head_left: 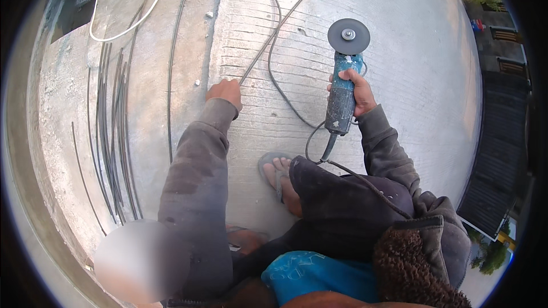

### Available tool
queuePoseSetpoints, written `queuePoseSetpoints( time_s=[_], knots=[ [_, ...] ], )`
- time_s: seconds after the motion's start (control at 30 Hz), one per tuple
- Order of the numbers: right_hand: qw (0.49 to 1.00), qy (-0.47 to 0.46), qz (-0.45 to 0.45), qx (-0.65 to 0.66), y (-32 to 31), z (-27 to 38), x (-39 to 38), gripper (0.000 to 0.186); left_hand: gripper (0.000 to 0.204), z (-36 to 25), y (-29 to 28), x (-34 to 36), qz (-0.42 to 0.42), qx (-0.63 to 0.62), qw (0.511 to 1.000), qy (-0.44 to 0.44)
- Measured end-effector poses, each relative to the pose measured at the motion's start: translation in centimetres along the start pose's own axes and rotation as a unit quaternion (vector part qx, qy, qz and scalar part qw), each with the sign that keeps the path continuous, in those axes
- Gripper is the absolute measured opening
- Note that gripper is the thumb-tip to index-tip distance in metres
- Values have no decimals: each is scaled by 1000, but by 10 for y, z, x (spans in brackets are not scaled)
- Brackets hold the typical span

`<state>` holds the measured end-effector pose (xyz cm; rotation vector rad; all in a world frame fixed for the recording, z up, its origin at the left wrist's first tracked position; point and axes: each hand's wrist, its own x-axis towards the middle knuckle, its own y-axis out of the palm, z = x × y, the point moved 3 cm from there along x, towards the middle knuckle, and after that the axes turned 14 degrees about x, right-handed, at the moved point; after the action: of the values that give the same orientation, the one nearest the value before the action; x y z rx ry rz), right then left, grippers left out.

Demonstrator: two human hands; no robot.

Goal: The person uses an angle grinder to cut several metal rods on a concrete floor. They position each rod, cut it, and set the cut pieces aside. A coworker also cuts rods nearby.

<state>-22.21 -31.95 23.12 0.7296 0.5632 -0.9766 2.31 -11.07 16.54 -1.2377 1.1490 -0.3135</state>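
My right hand (358, 92) is wrapped round the body of a blue and dark angle grinder (342, 100). Its dark round disc (338, 27) points away from me and faces up, with no guard visible around it. I cannot tell whether the disc spins. Closed in a fist, my left hand (225, 92) grips a thin steel rod (294, 10). The rod slants away to the far right over the concrete, left of the grinder. From the grinder's rear, a dark power cord (329, 149) runs back past my right knee.
Several thin steel rods (105, 137) lie in a bundle on the left. A white hose (101, 40) loops at the far left. A dark cable (284, 94) curves across the grooved concrete (411, 68), passing under the held rod. My sandalled foot (281, 179) stands between my arms. Dark corrugated panels (496, 154) line the right edge.
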Motion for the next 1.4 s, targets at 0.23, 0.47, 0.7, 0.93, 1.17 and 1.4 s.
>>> queuePoseSetpoints(
  time_s=[0.23,0.47,0.7,0.93,1.17,1.4],
  knots=[
    [1000,-19,-5,21,-5,5,10,40,18,169,50,-170,52,-89,995,-13],
    [1000,-2,8,16,10,6,9,38,22,163,18,-139,-58,-158,982,-83],
    [1000,9,15,-4,22,9,1,35,22,141,-25,34,-124,-4,979,-161],
    [1000,9,-13,4,14,9,3,36,25,135,-46,96,-63,0,973,-223],
    [1000,19,-16,6,8,8,10,35,21,144,-53,116,-106,-8,962,-252],
    [999,16,-28,-5,13,11,12,33,23,136,-63,115,-85,-22,968,-236]
  ],
)
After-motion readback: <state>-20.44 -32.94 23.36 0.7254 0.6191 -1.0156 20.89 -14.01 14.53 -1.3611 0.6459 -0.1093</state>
